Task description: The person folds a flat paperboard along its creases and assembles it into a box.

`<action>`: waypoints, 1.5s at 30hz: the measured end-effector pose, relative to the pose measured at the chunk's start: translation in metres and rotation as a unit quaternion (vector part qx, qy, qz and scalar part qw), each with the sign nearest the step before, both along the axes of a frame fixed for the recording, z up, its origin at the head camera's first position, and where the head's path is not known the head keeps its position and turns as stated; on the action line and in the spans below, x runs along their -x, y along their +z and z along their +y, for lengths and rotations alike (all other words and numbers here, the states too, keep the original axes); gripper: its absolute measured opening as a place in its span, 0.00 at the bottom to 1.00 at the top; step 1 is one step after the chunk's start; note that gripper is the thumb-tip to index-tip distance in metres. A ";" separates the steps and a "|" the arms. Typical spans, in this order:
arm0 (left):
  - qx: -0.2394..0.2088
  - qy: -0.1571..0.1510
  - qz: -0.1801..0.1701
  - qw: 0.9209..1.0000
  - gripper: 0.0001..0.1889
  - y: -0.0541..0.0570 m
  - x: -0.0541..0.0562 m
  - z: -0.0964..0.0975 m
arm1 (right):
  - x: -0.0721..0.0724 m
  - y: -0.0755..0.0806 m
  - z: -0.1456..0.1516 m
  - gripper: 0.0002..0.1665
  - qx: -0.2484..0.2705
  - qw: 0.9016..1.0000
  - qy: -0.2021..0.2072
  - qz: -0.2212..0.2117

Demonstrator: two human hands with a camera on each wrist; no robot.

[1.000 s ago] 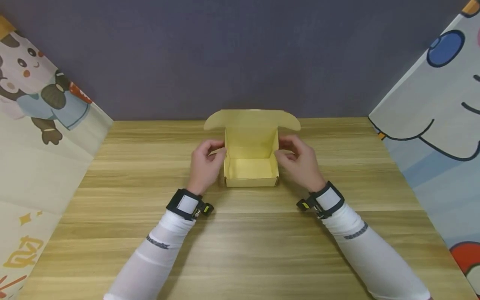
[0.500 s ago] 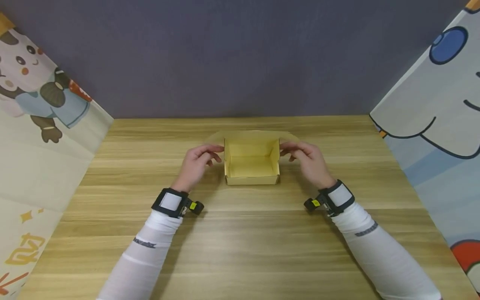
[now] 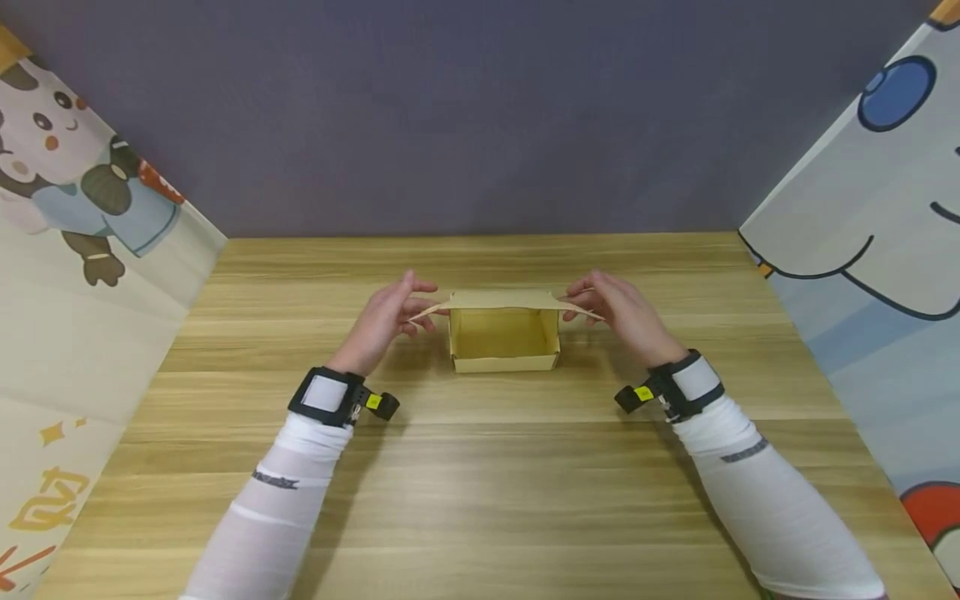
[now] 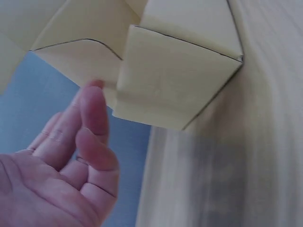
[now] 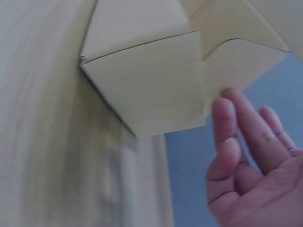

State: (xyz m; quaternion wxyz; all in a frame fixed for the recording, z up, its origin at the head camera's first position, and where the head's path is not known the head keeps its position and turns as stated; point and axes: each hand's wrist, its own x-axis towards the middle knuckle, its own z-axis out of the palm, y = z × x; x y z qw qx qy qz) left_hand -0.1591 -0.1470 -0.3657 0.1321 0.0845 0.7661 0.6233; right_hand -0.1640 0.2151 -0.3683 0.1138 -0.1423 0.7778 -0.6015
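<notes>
A small yellowish cardboard box (image 3: 506,364) stands on the table, its front toward me. Its hinged lid (image 3: 504,300) tilts forward over the back part, and the inside shows bare cardboard. To the left of the box, my left hand (image 3: 382,325) has its fingers loosely bent, with a fingertip against the outside of the lid's left side flap (image 4: 80,61). Mirroring it, my right hand (image 3: 626,317) touches the right side flap (image 5: 241,61) with a fingertip. Neither hand's thumb closes on the cardboard. Both box side walls face the wrist cameras.
The wood-grain table (image 3: 510,500) extends around the box on all sides. Behind it rises a dark grey-blue wall (image 3: 480,117). Printed cartoon panels flank the table, one on the left (image 3: 67,333) and another on the right (image 3: 847,333).
The lid has swung from upright, forward and down over the box. Both hands have shifted slightly outward, and their fingers now touch the side flaps. The box body has stayed in place.
</notes>
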 end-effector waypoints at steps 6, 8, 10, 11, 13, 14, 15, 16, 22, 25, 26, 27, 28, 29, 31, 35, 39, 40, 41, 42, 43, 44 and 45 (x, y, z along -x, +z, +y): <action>0.040 0.004 -0.022 0.999 0.31 0.009 0.000 0.006 | -0.001 0.010 -0.002 0.32 -0.093 0.996 -0.011 -0.012; 0.054 0.002 -0.027 0.998 0.31 0.010 0.000 0.008 | -0.001 0.012 -0.003 0.31 -0.106 0.994 -0.010 -0.020; 0.063 -0.003 -0.030 0.998 0.32 0.010 -0.001 0.008 | -0.003 0.013 -0.004 0.30 -0.109 0.994 -0.006 -0.028; 0.065 -0.004 -0.031 0.997 0.33 0.010 -0.001 0.009 | -0.004 0.013 -0.005 0.29 -0.109 0.994 -0.002 -0.028; 0.065 -0.006 -0.035 0.997 0.33 0.009 -0.002 0.009 | -0.006 0.013 -0.006 0.28 -0.114 0.993 0.004 -0.026; 0.063 -0.007 -0.037 0.997 0.33 0.009 -0.003 0.010 | -0.007 0.013 -0.006 0.27 -0.116 0.993 0.005 -0.024; 0.058 -0.008 -0.040 0.997 0.33 0.008 -0.004 0.010 | -0.008 0.013 -0.007 0.27 -0.119 0.993 0.005 -0.023; 0.056 -0.008 -0.040 0.998 0.32 0.008 -0.004 0.010 | -0.009 0.013 -0.008 0.27 -0.121 0.992 0.004 -0.021; 0.032 -0.004 -0.046 0.998 0.32 0.004 -0.007 0.012 | -0.012 0.012 -0.011 0.29 -0.133 0.991 -0.002 -0.021; 0.005 -0.008 -0.081 0.997 0.34 0.001 -0.008 0.013 | -0.012 0.010 -0.011 0.32 -0.135 0.991 -0.001 -0.026; -0.010 -0.012 -0.098 0.995 0.35 0.000 -0.008 0.014 | -0.012 0.009 -0.011 0.34 -0.138 0.990 -0.001 -0.029; -0.022 -0.016 -0.113 0.993 0.35 -0.002 -0.008 0.014 | -0.012 0.008 -0.011 0.36 -0.140 0.990 0.002 -0.035; -0.029 -0.022 -0.126 0.991 0.36 -0.003 -0.009 0.014 | -0.012 0.007 -0.011 0.38 -0.131 0.990 0.008 -0.046; -0.037 -0.026 -0.138 0.989 0.37 -0.004 -0.009 0.014 | -0.012 0.006 -0.010 0.40 -0.131 0.990 0.012 -0.053; -0.041 -0.034 -0.151 0.987 0.37 -0.006 -0.010 0.014 | -0.012 0.003 -0.010 0.43 -0.107 0.991 0.023 -0.081; -0.043 -0.041 -0.154 0.986 0.37 -0.008 -0.012 0.015 | -0.014 -0.001 -0.010 0.44 -0.056 0.990 0.038 -0.124; -0.050 -0.038 -0.152 0.986 0.36 -0.011 -0.012 0.015 | -0.014 -0.004 -0.012 0.43 -0.033 0.989 0.040 -0.135; -0.054 -0.035 -0.153 0.986 0.36 -0.011 -0.012 0.016 | -0.014 -0.005 -0.012 0.42 -0.026 0.990 0.040 -0.136; -0.058 -0.032 -0.152 0.986 0.36 -0.013 -0.012 0.016 | -0.014 -0.006 -0.013 0.42 -0.026 0.990 0.039 -0.134; -0.063 -0.030 -0.152 0.986 0.36 -0.014 -0.012 0.016 | -0.013 -0.007 -0.014 0.41 -0.026 0.990 0.038 -0.131; -0.067 -0.027 -0.152 0.986 0.37 -0.015 -0.011 0.016 | -0.013 -0.007 -0.014 0.40 -0.025 0.991 0.038 -0.129; -0.069 -0.023 -0.152 0.986 0.37 -0.016 -0.011 0.017 | -0.013 -0.008 -0.015 0.39 -0.023 0.991 0.039 -0.127; -0.068 -0.022 -0.151 0.986 0.37 -0.017 -0.011 0.017 | -0.013 -0.008 -0.016 0.38 -0.021 0.991 0.039 -0.124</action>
